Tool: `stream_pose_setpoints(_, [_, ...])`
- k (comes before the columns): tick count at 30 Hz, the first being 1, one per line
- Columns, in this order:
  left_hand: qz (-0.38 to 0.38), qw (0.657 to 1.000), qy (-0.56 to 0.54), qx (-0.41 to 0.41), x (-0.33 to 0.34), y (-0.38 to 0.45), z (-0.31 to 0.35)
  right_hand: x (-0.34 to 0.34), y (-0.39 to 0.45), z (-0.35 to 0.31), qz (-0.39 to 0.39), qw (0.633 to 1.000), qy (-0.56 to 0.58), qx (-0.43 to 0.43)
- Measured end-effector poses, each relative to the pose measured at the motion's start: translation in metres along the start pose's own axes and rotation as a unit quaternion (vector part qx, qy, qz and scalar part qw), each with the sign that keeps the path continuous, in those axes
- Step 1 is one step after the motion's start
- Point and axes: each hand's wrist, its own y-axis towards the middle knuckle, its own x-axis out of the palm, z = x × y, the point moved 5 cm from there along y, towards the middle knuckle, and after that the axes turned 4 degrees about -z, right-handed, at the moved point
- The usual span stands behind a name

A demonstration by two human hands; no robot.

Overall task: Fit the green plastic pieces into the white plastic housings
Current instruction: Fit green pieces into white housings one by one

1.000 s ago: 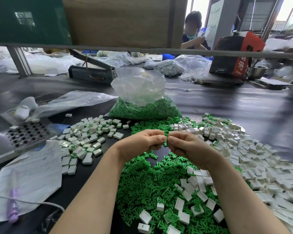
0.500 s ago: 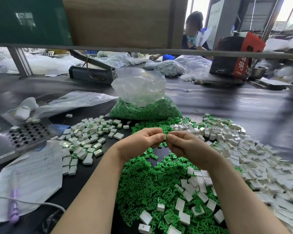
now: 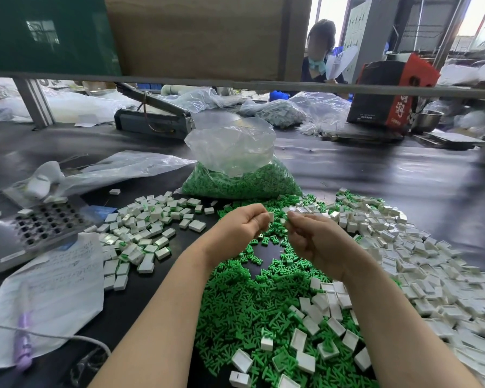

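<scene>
Head view shows two hands held up over the bench (image 3: 375, 175), just apart from each other. The left hand (image 3: 241, 231) has its fingers curled and pinches a small white housing (image 3: 271, 217) at its fingertips. The right hand (image 3: 314, 242) also has curled fingers and seems to pinch something tiny at its tips. It is likely a green piece, but it is too small and hidden to be sure.

What matters most is the little gap between the two sets of fingertips. The housing sits at the inner edge of the left hand, facing across toward the right hand. So the next push would probably go sideways, right hand toward left. Which way the housing's long side points is too small to tell.

Below the hands lies a big pile of green pieces (image 3: 249, 309), closest to both hands. The loose white housings (image 3: 403, 247) spread out on the right side, so the right hand is nearer to them. A heap of white blocks with green showing in them (image 3: 149, 225), probably the done ones, sits to the left, nearer the left hand. A clear bag of green pieces (image 3: 241, 183) stands farther back.
</scene>
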Motion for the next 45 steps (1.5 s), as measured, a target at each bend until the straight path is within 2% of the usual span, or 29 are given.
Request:
stream_pose_setpoints(3, [-0.016,0.998,-0.066,0.007,0.002,0.0,0.003,0.003,0.0,-0.006,0.025,0.996,-0.067,-0.047])
stream_pose_setpoints(7, [-0.028,0.995,-0.097,0.006,0.006,0.0,0.003,0.007,0.0,-0.012,0.044,0.981,-0.156,-0.104])
stream_pose_setpoints(16, [-0.026,0.995,-0.092,-0.004,0.005,-0.002,0.004,0.011,-0.004,-0.019,0.073,0.954,-0.24,-0.164])
stream_pose_setpoints(23, [-0.022,0.998,-0.066,0.004,0.002,-0.002,0.008,0.011,-0.004,-0.019,0.048,0.953,-0.248,-0.165])
stream_pose_setpoints(29, [-0.015,1.0,-0.003,-0.008,0.002,-0.003,0.006,0.012,0.001,-0.017,0.067,0.937,-0.293,-0.179])
stream_pose_setpoints(36, [-0.027,0.998,-0.052,-0.013,0.007,-0.004,0.008,0.012,0.001,-0.011,0.026,0.952,-0.273,-0.132])
stream_pose_setpoints(45, [-0.003,0.998,-0.065,-0.02,0.014,-0.003,0.007,0.01,0.005,-0.008,0.05,0.951,-0.276,-0.129])
